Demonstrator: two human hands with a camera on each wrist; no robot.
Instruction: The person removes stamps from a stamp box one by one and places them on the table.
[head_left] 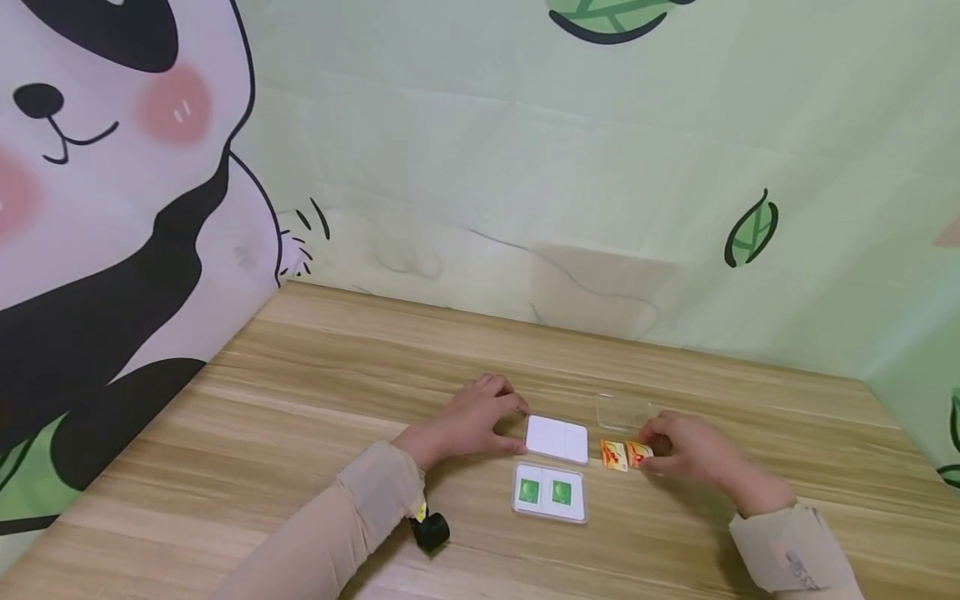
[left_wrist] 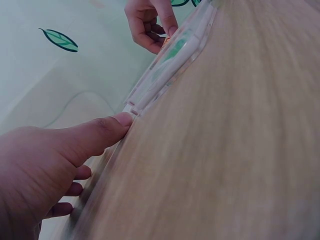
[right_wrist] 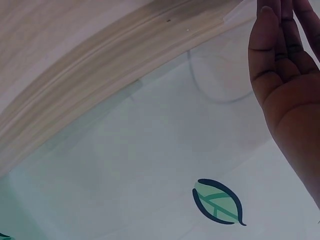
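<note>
My left hand (head_left: pixel 480 418) is at the left side of a flat clear-rimmed case with a blank white insert (head_left: pixel 557 439). In the left wrist view the left thumb tip (left_wrist: pixel 123 120) touches the corner of a clear case, while the other fingers hang apart from it. My right hand (head_left: pixel 693 450) pinches a small orange picture card (head_left: pixel 639 454) between thumb and fingers. A second orange-and-white card (head_left: pixel 614 455) lies just left of it. In front of the blank case sits a similar case (head_left: pixel 549 514) holding two green picture cards. The right wrist view hides the card.
A clear, empty-looking plastic lid (head_left: pixel 624 412) lies behind the orange cards, close to the right hand. A black object (head_left: pixel 431 532) shows beside the left sleeve. Behind the wooden table (head_left: pixel 360 358) hangs a cloth backdrop (head_left: pixel 450 150) with panda and leaf prints.
</note>
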